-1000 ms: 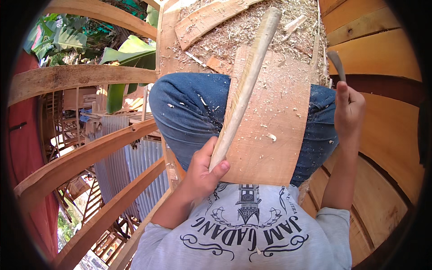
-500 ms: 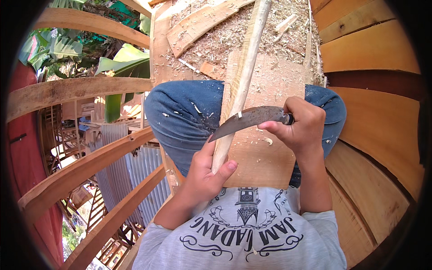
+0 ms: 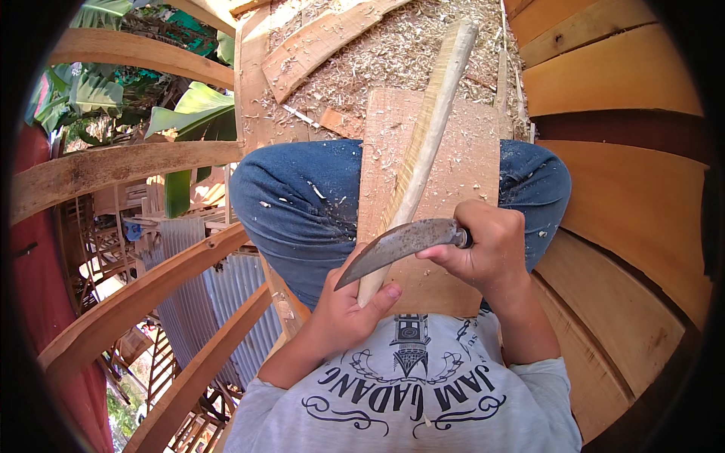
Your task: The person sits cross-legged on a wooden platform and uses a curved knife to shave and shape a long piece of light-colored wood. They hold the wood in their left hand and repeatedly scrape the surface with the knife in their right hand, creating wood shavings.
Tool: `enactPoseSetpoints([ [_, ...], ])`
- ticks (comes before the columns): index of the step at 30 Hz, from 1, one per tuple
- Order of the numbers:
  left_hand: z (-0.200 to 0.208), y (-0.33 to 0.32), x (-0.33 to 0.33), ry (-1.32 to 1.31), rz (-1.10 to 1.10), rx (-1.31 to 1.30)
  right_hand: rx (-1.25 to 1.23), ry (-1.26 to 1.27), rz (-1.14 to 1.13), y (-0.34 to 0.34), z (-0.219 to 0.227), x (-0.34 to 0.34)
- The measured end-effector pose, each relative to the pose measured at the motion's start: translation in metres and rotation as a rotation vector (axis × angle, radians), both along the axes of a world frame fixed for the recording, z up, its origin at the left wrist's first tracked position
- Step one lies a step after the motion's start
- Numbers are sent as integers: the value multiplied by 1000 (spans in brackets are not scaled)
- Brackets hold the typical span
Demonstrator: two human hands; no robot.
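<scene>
My left hand (image 3: 353, 309) is wrapped round the near end of a pale wooden stick (image 3: 429, 140), which slants away to the upper right over a flat board (image 3: 472, 162) on my lap. In my right hand (image 3: 487, 245) is the dark handle of a curved knife (image 3: 404, 245), mostly hidden by the fingers. The rusty blade lies across the stick just beyond my left hand, its tip pointing left. Whether the edge touches the wood I cannot tell. One face of the stick looks freshly cut and yellowish; the other is paler and smoother.
Wood shavings (image 3: 332, 72) cover the floor beyond my knees, with a longer plank offcut (image 3: 325, 45) and a small wood block (image 3: 341, 122) among them. Wooden rails (image 3: 128, 158) stand at the left, and a plank wall (image 3: 627, 185) rises close on the right.
The knife has slid along the stick toward me and my left hand. The stick has drawn nearer, so its far end now shows. The whole view has shifted slightly.
</scene>
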State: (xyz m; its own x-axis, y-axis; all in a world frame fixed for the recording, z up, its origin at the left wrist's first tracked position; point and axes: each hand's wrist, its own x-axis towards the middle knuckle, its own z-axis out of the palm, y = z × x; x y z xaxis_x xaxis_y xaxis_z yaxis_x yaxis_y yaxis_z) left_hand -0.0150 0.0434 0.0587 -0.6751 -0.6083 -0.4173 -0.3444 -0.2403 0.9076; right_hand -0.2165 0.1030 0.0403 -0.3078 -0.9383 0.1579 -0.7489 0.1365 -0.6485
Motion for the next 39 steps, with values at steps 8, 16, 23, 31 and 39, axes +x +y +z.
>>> enactPoseSetpoints([
  [8, 2, -3, -6, 34, 27, 1, 14, 211, -171, -22, -12, -33],
  [16, 0, -10, -5, 2, 37, 48, -14, 210, -160, -31, -20, -35],
  [23, 4, -13, 4, -129, -104, 55, 96, -103, -371, -26, -3, -63],
  [31, 4, -15, -9, -130, -44, 12, 174, 62, -98, -28, -1, -30],
  [39, 5, -17, -11, -151, -33, -73, 145, 83, -65, -30, -13, -35],
])
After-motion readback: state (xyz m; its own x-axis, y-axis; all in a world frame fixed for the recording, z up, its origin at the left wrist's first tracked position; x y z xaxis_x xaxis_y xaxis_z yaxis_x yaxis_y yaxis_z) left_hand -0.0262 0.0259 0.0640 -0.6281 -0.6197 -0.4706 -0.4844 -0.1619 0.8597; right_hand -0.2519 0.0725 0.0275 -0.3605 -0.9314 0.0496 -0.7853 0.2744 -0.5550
